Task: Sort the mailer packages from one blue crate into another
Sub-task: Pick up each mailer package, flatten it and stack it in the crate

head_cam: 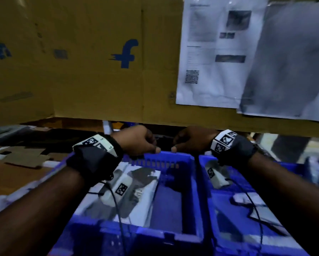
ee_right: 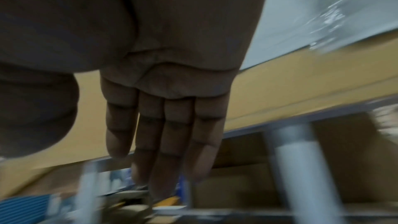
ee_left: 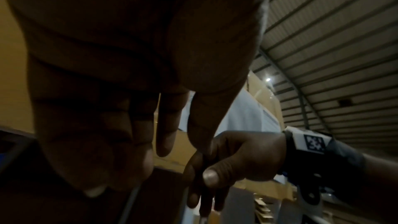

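All three views are dim and soft. In the head view the cardboard wall is evenly lit, while the printed sheets right of it smear with motion blur. The left wrist view is dark, with one small ceiling lamp glowing. The right wrist view streaks, and glare flecks its plastic sheet.

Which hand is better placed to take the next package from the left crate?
Probably the left hand: its arm lies over the left crate, straight above the packages. The right hand would have to cross over. Both hold nothing.
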The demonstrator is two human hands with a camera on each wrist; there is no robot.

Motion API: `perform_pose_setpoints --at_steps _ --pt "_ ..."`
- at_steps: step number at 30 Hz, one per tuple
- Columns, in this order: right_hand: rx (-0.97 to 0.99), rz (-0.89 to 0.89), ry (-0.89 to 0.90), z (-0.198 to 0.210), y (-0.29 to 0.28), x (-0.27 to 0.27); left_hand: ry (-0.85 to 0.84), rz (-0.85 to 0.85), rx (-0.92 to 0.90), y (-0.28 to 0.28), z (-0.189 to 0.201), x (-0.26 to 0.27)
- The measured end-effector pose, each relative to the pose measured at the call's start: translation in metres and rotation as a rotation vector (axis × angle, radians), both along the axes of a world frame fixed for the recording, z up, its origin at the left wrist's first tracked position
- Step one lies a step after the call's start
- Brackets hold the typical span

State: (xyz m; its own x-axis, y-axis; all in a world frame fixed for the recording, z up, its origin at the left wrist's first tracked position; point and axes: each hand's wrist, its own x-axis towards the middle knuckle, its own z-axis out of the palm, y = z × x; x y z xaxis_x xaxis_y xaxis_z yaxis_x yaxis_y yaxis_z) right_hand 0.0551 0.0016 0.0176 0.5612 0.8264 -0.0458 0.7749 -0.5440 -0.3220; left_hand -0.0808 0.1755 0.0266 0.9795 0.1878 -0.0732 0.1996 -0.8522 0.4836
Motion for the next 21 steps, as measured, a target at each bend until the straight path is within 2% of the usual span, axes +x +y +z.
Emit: perform_pose_setpoints --at_steps 7,11,14,17,21 --pt "-0.059 -0.244 0.111 -0.021 -0.123 0.061 -0.109 -0.161 -0.164 -0.123 -0.002 0.078" --pt "-0.143 -0.252 0.094 -0.039 -0.173 0.085 -0.085 -0.205 -0.216 -0.179 -0.022 0.12" --pt "-0.337 -0.277 -0.113 -0.065 -0.198 0.103 -0.091 -0.172 -0.282 -0.204 -0.049 0.149" --pt "-0.475 -0.346 0.002 -0.102 -0.207 0.124 -0.085 -0.124 -0.353 -0.223 -0.087 0.172" --pt "-0.638 -0.231 0.026 -0.154 -0.22 0.145 -0.095 -0.065 -0.444 -0.238 -0.14 0.191"
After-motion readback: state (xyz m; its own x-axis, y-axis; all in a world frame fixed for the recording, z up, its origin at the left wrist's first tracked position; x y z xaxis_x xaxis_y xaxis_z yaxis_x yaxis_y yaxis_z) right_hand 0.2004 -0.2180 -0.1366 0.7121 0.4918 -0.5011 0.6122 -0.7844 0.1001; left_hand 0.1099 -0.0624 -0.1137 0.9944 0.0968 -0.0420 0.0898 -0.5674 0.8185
